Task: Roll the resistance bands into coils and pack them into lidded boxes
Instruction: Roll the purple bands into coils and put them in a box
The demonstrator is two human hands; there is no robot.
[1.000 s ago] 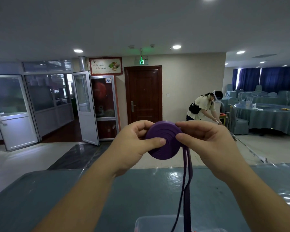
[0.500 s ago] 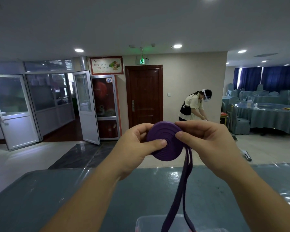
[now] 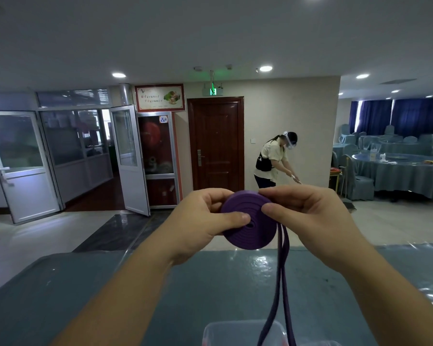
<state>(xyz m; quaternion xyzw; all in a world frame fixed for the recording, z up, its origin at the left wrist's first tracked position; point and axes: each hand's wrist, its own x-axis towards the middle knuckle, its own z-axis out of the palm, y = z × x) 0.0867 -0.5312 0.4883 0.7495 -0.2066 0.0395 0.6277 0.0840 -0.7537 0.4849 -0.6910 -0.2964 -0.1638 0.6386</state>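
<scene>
A: What are the hands doing?

B: The left hand [image 3: 205, 221] pinches the coil [image 3: 248, 221], thumb flat on its face; the right hand [image 3: 308, 216] grips its rim. It's held above the table [image 3: 60, 295].

A: Which step?

B: Rolling, I'd judge. The tail [image 3: 279, 283] hangs loose towards a clear box [image 3: 235, 333]. Next: turn the coil, keeping tension.

A: Material?

B: Purple, flat, rubbery-looking; a tight ridged disc.
</scene>
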